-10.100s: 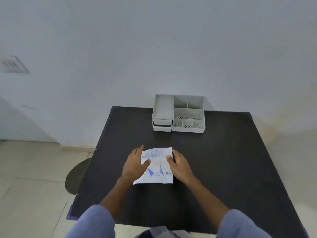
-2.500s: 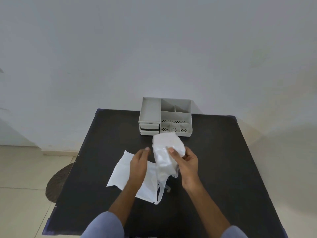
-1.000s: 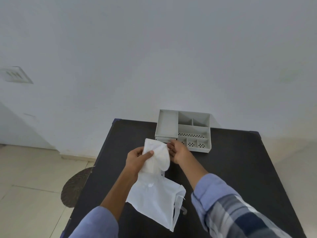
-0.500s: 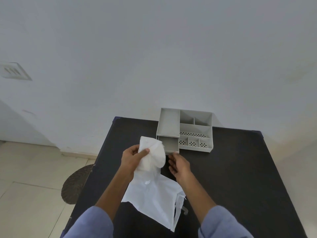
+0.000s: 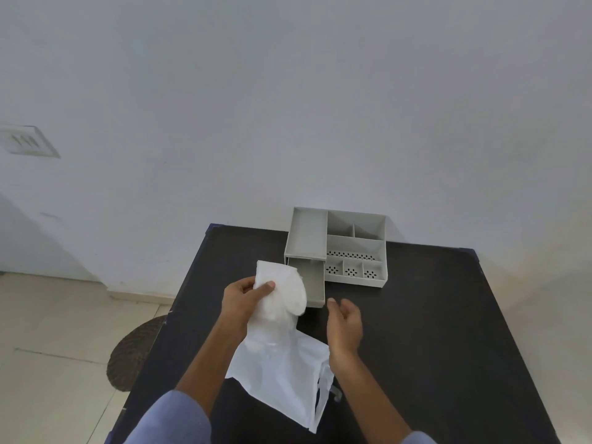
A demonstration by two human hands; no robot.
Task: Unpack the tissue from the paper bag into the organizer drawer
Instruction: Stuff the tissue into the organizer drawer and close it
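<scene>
My left hand [image 5: 241, 299] grips a white pack of tissue [image 5: 282, 291] and holds it above the table, just left of the pulled-out drawer [image 5: 315, 285] of the grey organizer [image 5: 339, 246]. The tissue covers the drawer's left edge. The white paper bag [image 5: 285, 376] lies flat on the black table [image 5: 432, 331] below the tissue. My right hand [image 5: 344, 325] hovers with fingers apart and nothing in it, a little in front of the drawer's front wall.
The organizer stands at the table's far edge against a white wall, with several small compartments on its right side. A round dark stool or mat [image 5: 136, 354] sits on the tiled floor left of the table.
My right hand pulled the drawer out of the organizer, then let go and drew back toward me. My left hand keeps the tissue in about the same place.
</scene>
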